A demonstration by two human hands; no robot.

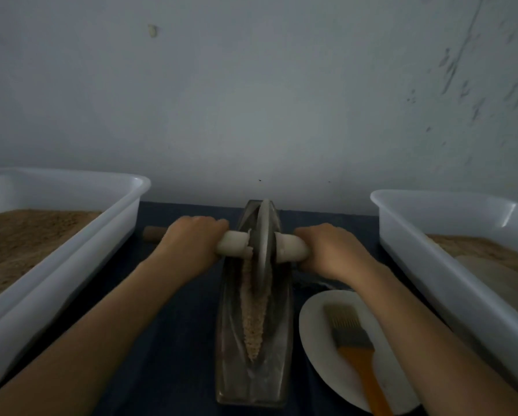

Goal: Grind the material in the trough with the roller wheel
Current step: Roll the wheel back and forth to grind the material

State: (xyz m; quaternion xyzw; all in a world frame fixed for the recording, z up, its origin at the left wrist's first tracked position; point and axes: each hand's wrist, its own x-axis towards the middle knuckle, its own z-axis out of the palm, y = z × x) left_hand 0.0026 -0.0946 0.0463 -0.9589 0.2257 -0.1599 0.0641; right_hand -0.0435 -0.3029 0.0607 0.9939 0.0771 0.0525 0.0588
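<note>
Head view: left hand and right hand each gripped the axle either side of the roller wheel, wheel seated at the far end of the trough.

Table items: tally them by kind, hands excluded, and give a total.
White plastic tubs: 2 (left, right)
Metal trough: 1
Roller wheel: 1
White plate: 1
Brush, orange handle: 1
Total: 6
</note>
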